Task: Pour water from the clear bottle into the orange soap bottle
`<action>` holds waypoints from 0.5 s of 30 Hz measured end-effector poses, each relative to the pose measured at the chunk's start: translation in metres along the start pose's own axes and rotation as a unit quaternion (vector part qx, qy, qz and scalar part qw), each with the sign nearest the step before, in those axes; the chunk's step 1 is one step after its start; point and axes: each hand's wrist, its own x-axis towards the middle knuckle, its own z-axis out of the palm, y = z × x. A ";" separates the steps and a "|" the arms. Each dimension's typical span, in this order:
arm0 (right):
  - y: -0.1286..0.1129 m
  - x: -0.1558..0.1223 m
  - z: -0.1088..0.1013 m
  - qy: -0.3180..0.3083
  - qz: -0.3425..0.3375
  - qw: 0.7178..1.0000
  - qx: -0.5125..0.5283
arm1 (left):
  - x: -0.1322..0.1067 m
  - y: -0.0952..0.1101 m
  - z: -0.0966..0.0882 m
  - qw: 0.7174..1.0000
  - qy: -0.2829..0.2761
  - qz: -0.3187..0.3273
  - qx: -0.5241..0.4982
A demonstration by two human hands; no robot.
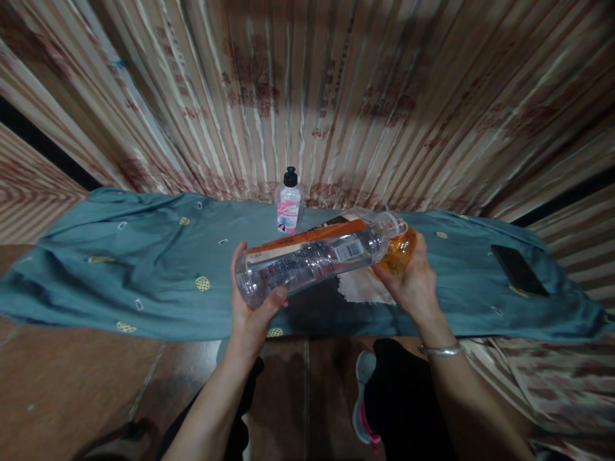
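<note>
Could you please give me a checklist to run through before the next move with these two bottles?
1. Left hand grips the base of the large clear bottle: ok.
2. Right hand holds the small orange container at that bottle's mouth: ok.
3. Mouths lined up: cannot tell, blurred.
4. White cloth lies beneath the join: ok.
5. Phone lies well to the right on the blue sheet: ok.
6. Black-capped bottle stands upright behind: ok.
</note>
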 end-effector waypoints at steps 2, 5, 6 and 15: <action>0.001 0.000 0.000 -0.001 -0.004 1.000 -0.003 | -0.001 0.002 0.001 1.000 0.006 -0.004 -0.001; 0.001 0.000 0.000 -0.001 -0.002 1.000 -0.005 | -0.001 0.001 0.001 1.000 0.009 -0.007 0.001; 0.001 0.000 0.001 -0.002 0.000 1.000 -0.006 | 0.000 0.000 0.000 1.000 0.007 -0.003 0.000; 0.000 -0.001 -0.001 -0.002 -0.001 1.000 0.009 | 0.000 0.003 0.001 1.000 0.001 -0.003 0.004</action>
